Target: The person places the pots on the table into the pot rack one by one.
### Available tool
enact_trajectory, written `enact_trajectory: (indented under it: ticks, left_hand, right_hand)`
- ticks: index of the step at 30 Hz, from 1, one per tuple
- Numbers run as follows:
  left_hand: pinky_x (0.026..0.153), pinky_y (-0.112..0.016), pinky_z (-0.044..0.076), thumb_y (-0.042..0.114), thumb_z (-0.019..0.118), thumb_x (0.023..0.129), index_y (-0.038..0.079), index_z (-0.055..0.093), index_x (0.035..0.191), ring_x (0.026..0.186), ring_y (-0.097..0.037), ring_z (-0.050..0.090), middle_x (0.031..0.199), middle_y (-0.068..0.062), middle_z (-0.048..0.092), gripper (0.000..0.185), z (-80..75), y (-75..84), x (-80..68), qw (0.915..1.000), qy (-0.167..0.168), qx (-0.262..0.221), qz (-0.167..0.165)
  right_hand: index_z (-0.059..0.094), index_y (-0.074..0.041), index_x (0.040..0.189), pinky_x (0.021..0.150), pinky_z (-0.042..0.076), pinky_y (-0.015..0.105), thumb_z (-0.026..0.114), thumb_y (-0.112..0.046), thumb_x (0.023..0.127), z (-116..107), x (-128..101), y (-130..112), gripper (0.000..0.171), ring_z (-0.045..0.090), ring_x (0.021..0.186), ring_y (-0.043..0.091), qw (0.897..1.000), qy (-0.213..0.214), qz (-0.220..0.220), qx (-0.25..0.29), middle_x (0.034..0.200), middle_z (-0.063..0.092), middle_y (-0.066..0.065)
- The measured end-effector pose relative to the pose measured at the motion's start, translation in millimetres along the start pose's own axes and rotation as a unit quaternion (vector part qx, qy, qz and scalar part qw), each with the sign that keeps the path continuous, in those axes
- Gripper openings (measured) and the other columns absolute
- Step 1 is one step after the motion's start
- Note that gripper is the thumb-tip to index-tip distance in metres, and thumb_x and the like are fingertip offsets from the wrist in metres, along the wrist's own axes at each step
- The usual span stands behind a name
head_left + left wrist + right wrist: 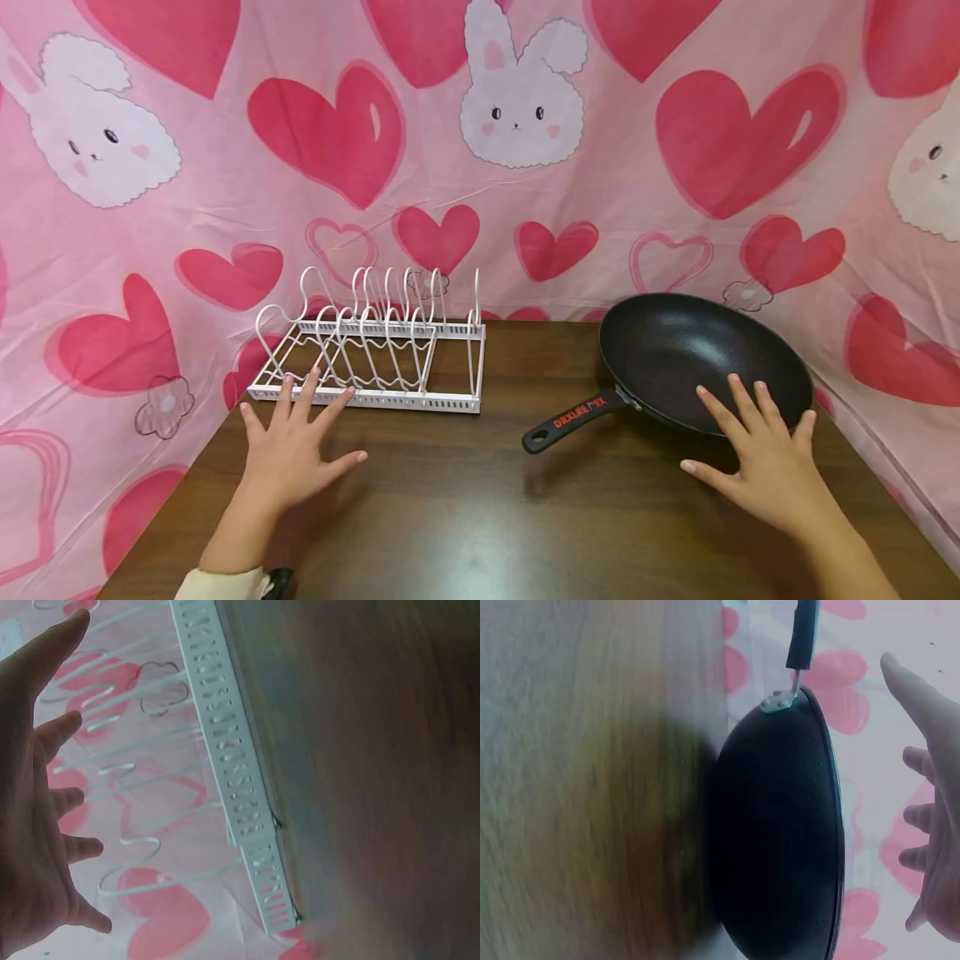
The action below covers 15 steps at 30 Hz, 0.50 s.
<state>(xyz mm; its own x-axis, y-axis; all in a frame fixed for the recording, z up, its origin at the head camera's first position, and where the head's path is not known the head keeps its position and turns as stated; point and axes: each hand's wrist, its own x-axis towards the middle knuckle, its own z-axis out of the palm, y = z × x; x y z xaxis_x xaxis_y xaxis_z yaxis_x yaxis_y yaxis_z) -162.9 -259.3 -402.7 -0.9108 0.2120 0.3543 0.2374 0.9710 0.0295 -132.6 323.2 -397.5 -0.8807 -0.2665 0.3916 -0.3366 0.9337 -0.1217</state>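
Observation:
A white wire rack with upright looped dividers stands at the back left of the table. My left hand, fingers spread, is held just in front of it, and the fingertips overlap its front rail in the head view. In the left wrist view the rack's slotted rail runs beside the hand, apart from the fingers. To the right sits a black frying pan, its handle with orange lettering pointing left toward me. My right hand is spread near the pan's front edge, holding nothing; the right wrist view shows a gap between them.
The dark brown wooden table reflects light near its front. A pink cloth printed with red hearts and white rabbits hangs behind the table and along both sides.

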Motion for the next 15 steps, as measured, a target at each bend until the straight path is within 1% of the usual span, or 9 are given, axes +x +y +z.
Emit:
enact_trajectory:
  ticks: [3, 6, 10, 15]
  left_hand:
    - [0.097, -0.076, -0.017, 0.069, 0.073, 0.07, 0.033, 0.043, 0.146, 0.141, -0.049, 0.016, 0.157, -0.017, 0.023, 0.089, 2.2, 6.2, 3.3, 0.9998, 0.005, -0.016, 0.008]
    - [0.096, -0.081, -0.008, 0.067, 0.075, 0.068, 0.034, 0.043, 0.146, 0.14, -0.047, 0.018, 0.155, -0.019, 0.027, 0.091, 4.4, 12.4, 6.9, 0.9993, 0.01, -0.028, 0.02]
    - [0.096, -0.083, 0.002, 0.067, 0.075, 0.068, 0.035, 0.042, 0.147, 0.14, -0.045, 0.021, 0.153, -0.017, 0.029, 0.091, 7.1, 20.6, 11.8, 0.9983, 0.011, -0.042, 0.037]
    - [0.098, -0.082, 0.007, 0.066, 0.076, 0.068, 0.033, 0.046, 0.145, 0.139, -0.044, 0.025, 0.15, -0.018, 0.034, 0.089, 9.9, 30.9, 16.6, 0.9966, 0.018, -0.057, 0.056]
  right_hand:
    - [0.025, -0.027, 0.156, 0.098, -0.015, 0.076, 0.079, -0.055, 0.073, 3.4, 1.0, -3.1, 0.102, 0.006, 0.145, 0.046, 1.0, 0.021, -0.015, 0.015, 0.158, 0.016, 0.024]
    - [0.034, -0.023, 0.152, 0.103, -0.006, 0.076, 0.082, -0.051, 0.071, 6.7, 3.0, -5.8, 0.099, 0.016, 0.143, 0.046, 0.998, 0.045, -0.033, 0.032, 0.155, 0.024, 0.025]
    - [0.046, -0.015, 0.145, 0.108, 0.002, 0.072, 0.085, -0.047, 0.067, 10.5, 5.8, -9.8, 0.093, 0.025, 0.139, 0.046, 0.994, 0.073, -0.057, 0.052, 0.152, 0.031, 0.024]
    - [0.053, -0.01, 0.137, 0.113, 0.008, 0.064, 0.086, -0.044, 0.066, 15.6, 7.6, -16.4, 0.085, 0.033, 0.136, 0.044, 0.991, 0.097, -0.071, 0.065, 0.15, 0.037, 0.02]
